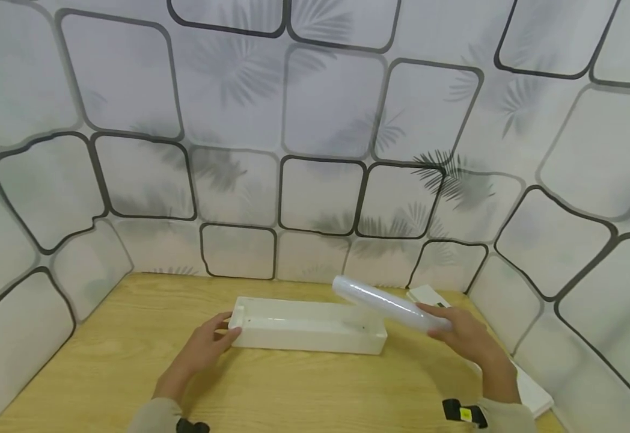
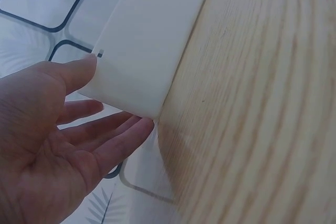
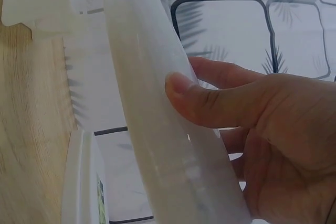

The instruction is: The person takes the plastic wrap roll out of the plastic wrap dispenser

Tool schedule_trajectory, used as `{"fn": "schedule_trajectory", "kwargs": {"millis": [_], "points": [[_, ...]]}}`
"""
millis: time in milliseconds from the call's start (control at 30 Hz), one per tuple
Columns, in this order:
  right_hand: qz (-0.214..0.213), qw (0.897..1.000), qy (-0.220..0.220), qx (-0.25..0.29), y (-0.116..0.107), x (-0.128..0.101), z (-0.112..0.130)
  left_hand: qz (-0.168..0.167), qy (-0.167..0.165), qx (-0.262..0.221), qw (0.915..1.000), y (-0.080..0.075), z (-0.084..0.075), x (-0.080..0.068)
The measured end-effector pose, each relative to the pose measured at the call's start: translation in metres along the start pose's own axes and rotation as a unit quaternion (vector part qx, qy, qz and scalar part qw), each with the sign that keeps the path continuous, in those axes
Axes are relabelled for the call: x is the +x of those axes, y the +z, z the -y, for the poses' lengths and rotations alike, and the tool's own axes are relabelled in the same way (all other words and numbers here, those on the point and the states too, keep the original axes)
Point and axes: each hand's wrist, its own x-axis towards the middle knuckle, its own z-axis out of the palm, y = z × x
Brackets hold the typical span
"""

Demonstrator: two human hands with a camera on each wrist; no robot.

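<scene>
A long white open-topped box (image 1: pixel 309 337) lies lengthwise on the table. At its left end my left hand (image 1: pixel 207 346) holds the corner, thumb on the front wall and fingers at the end face. The left wrist view shows that thumb on the white wall (image 2: pixel 142 40) near a small notch, with the fingertips at the lower edge. My right hand (image 1: pixel 466 334) grips a roll of plastic wrap (image 1: pixel 385 300) near its right end. The roll is tilted in the air, its far end above the box's back right part. In the right wrist view, the thumb presses along the roll (image 3: pixel 152 103).
A long white flat piece (image 1: pixel 531 391), perhaps a lid, lies at the table's right side, partly hidden under my right arm. Patterned cloth walls (image 1: pixel 239 192) enclose the wooden table (image 1: pixel 293 397) at the back and both sides.
</scene>
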Motion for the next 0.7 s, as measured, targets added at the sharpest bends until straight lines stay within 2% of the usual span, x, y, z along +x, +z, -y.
{"fn": "schedule_trajectory", "kwargs": {"millis": [400, 700], "points": [[-0.013, 1.000, 0.009, 0.001, -0.003, -0.009, -0.011, 0.002, 0.000, 0.001, 1.0000, 0.000, 0.002, -0.002], [-0.017, 1.000, -0.001, -0.002, 0.000, -0.009, -0.024, 0.003, 0.001, 0.003, 1.0000, -0.001, 0.001, -0.001]]}}
